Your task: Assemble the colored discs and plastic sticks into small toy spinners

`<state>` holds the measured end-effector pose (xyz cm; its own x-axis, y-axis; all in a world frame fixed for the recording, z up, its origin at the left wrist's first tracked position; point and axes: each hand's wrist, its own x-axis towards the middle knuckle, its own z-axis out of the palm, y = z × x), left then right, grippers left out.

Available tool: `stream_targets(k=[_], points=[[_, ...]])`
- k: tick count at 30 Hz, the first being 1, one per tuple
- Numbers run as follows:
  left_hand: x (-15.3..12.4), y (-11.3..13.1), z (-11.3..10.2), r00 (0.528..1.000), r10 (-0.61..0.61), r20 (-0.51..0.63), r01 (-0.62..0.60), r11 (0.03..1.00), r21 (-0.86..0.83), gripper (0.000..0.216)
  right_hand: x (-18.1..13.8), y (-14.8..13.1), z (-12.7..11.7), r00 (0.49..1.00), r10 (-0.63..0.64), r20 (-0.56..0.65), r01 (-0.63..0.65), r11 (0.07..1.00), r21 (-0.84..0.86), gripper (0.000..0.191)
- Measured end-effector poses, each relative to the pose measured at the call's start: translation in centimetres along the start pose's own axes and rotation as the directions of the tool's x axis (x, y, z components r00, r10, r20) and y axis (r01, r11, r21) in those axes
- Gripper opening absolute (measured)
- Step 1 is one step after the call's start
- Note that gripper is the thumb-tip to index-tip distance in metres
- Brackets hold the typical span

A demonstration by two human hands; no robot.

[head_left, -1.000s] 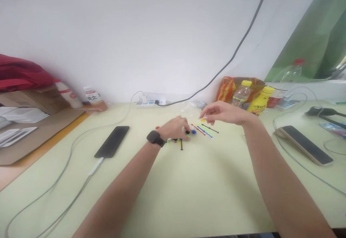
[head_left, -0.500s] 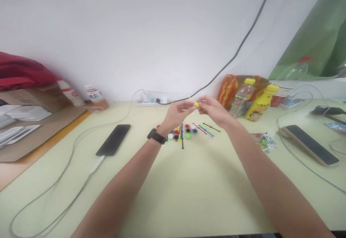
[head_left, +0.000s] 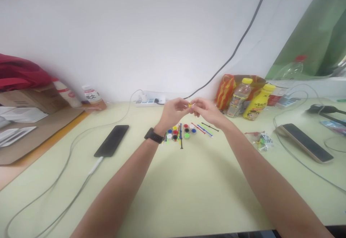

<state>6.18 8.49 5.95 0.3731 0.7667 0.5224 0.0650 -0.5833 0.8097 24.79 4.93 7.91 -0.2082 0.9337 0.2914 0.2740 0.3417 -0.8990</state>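
Above the back of the table, my left hand (head_left: 175,112) and my right hand (head_left: 207,112) meet fingertip to fingertip. Both are closed in a pinch on a small yellow piece (head_left: 189,105), mostly covered by the fingers, so its exact kind does not show. Under and in front of the hands lie several small round pieces in red, black, white, blue and green, among them a green round piece (head_left: 186,136). Thin plastic sticks lie around them: a dark blue stick (head_left: 181,139) points toward me, and a black stick (head_left: 211,127) lies to the right.
A phone (head_left: 112,140) on a charging cable lies left. To the right are a small plastic packet (head_left: 263,141), a dark-topped device (head_left: 306,142), a clear bottle (head_left: 239,97) and a yellow bottle (head_left: 259,102). A power strip (head_left: 150,101) sits against the wall.
Both hands have shifted slightly left with the yellow piece, which now shows less between the fingertips. The camera view has turned a little; the pieces on the table look unmoved.
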Motion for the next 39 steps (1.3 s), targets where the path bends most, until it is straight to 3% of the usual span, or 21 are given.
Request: stream_targets(k=[5, 14, 17, 22, 27, 30, 34, 39], points=[[-0.3, 0.8, -0.1, 0.993, 0.071, 0.099, -0.084, 0.988, 0.129, 0.031, -0.4, -0.1, -1.1, 0.995, 0.073, 0.068, -0.078, 0.994, 0.074, 0.01], [-0.6, 0.5, 0.1, 0.983, 0.046, 0.178, -0.073, 0.987, 0.145, 0.027, -0.4, 1.2, -2.1, 0.966, 0.074, 0.248, -0.089, 0.995, 0.052, 0.023], [-0.8, 0.2, 0.2, 0.979, 0.001, 0.204, -0.026, 0.992, 0.122, 0.026, -0.5, 1.4, -1.9, 0.951, 0.131, 0.279, -0.119, 0.991, -0.059, 0.024], [-1.4, -0.1, 0.8, 0.953, -0.086, 0.292, 0.047, 0.989, 0.137, 0.025, -0.2, 2.5, -2.4, 0.966, 0.193, 0.174, -0.098, 0.892, -0.441, 0.025], [-2.1, -0.1, 2.5, 0.884, -0.047, 0.465, -0.075, 0.968, 0.24, 0.017, 0.3, 5.1, -3.8, 0.937, 0.297, 0.183, -0.095, 0.723, -0.684, 0.024], [-2.7, -0.4, 3.7, 0.83, -0.085, 0.552, -0.111, 0.943, 0.314, 0.012, 0.1, 6.1, -4.0, 0.92, 0.345, 0.184, -0.106, 0.672, -0.733, 0.024], [-3.2, -1.3, 4.2, 0.816, -0.149, 0.559, -0.132, 0.892, 0.432, 0.008, 0.0, 6.6, -4.0, 0.917, 0.358, 0.176, -0.118, 0.666, -0.737, 0.025], [-3.1, -1.7, 3.2, 0.799, -0.126, 0.588, -0.205, 0.862, 0.464, 0.009, 0.4, 7.5, -4.4, 0.925, 0.36, 0.12, -0.143, 0.623, -0.769, 0.019]])
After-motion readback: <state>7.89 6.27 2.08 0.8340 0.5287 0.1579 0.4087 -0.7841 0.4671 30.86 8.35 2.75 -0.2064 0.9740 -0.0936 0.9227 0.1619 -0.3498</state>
